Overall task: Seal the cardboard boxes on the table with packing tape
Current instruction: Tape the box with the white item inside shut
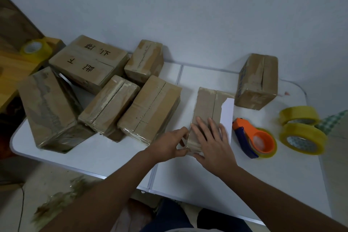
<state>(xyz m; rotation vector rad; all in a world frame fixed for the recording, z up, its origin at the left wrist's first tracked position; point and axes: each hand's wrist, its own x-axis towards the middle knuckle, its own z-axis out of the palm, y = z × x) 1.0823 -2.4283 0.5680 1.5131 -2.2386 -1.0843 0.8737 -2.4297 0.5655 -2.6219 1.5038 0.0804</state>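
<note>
A small cardboard box [206,105] lies in the middle of the white table [263,181], with a torn white patch on its right side. My right hand [212,143] lies flat on the box's near top with fingers spread. My left hand [169,146] is at the box's near left corner, fingertips curled against the edge; a pinch cannot be made out. An orange and blue tape dispenser [254,139] loaded with a clear-yellow roll sits just right of the box. Two yellow tape rolls [302,130] lie further right.
Several taped cardboard boxes [148,107] crowd the table's left half, and one more box [257,81] stands at the back right. Another yellow tape roll [35,49] rests on a wooden surface at far left. The wall runs behind the table. Torn tape scraps litter the floor.
</note>
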